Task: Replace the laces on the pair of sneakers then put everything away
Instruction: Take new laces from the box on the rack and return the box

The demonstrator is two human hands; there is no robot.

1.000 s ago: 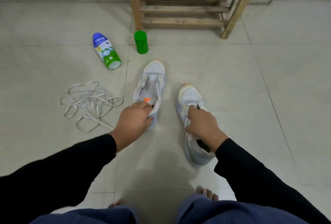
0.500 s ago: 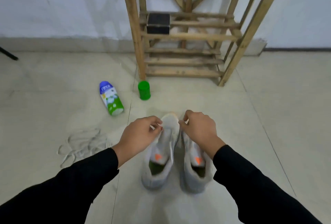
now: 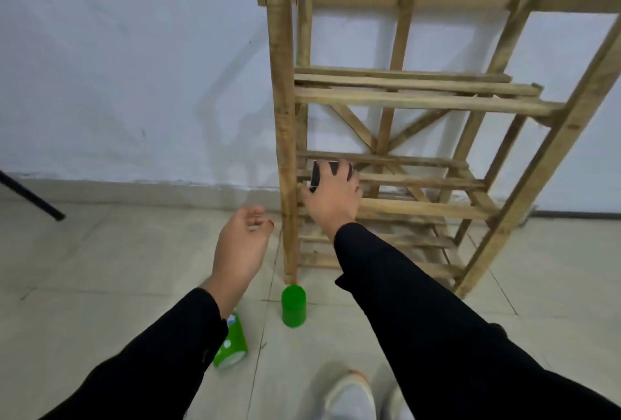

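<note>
In the head view, the right hand (image 3: 331, 198) lay on the small black box (image 3: 316, 174) at centre frame, on a middle slat of the wooden rack (image 3: 282, 117), fingers splayed and not yet curled. A good grip would wrap both sides of the box and lift it straight out between the slats. The left hand (image 3: 240, 248) hovered empty at lower centre, loosely curled. The sneakers (image 3: 351, 396) sat at the bottom edge. Half a second before, both hands had been pinching the sneakers' toes. By now they had let go and the view had tilted up.

Sneakers (image 3: 349, 399) cut off below; right hand (image 3: 331, 196) hides most of black box (image 3: 315, 175).
</note>
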